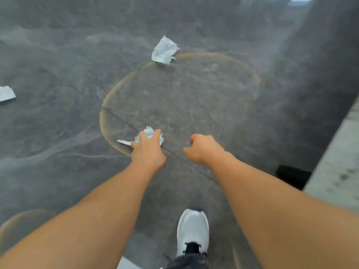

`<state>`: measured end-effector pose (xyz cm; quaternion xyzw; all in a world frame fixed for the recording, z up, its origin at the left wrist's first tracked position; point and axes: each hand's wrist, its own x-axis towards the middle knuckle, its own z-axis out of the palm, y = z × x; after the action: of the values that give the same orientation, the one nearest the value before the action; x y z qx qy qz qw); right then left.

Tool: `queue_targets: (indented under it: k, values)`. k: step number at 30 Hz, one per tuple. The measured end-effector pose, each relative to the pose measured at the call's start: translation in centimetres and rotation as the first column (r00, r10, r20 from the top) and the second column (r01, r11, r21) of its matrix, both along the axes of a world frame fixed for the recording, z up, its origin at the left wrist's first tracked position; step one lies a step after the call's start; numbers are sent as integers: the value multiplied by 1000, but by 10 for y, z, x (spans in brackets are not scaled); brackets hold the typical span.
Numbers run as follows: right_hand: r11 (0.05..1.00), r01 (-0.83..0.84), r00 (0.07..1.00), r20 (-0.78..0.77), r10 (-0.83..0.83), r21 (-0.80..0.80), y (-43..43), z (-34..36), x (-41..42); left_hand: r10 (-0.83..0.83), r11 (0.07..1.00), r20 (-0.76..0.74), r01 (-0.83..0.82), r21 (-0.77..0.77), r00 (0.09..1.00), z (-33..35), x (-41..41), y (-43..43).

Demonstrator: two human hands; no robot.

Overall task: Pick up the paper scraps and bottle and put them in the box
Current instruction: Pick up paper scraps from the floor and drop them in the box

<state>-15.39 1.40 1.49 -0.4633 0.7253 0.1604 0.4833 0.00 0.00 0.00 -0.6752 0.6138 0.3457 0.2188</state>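
Note:
My left hand point(148, 150) is closed around a crumpled white paper scrap point(149, 133), low over the grey concrete floor. My right hand point(202, 148) hovers beside it with the fingers curled in and nothing visible in them. A second crumpled paper scrap point(164, 50) lies farther ahead on the floor. A third paper scrap point(6, 93) lies at the left edge. Neither a bottle nor a box is in view.
A rusty ring stain point(104, 105) marks the floor around my hands. My white shoe point(192, 231) stands below, between my arms. A pale concrete ledge point(338, 164) runs along the right, with a dark object point(292, 175) at its base.

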Motion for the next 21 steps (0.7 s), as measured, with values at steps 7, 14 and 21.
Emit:
queue_targets:
  k: [7,14,21]
  values:
    - [756,-207,973,-209,95,-621,-172,-75,45,-152,958,91,169,-232,984,-79,35,21]
    - [630,-468,883,-362,300,-619,-235,-104,58,-213,935,-41,192,-297,976,-87,49,26]
    - [798,-416,908,-153,390,-436,-131,-53,70,88,990,-70,-95,-104,994,-25,76,41]
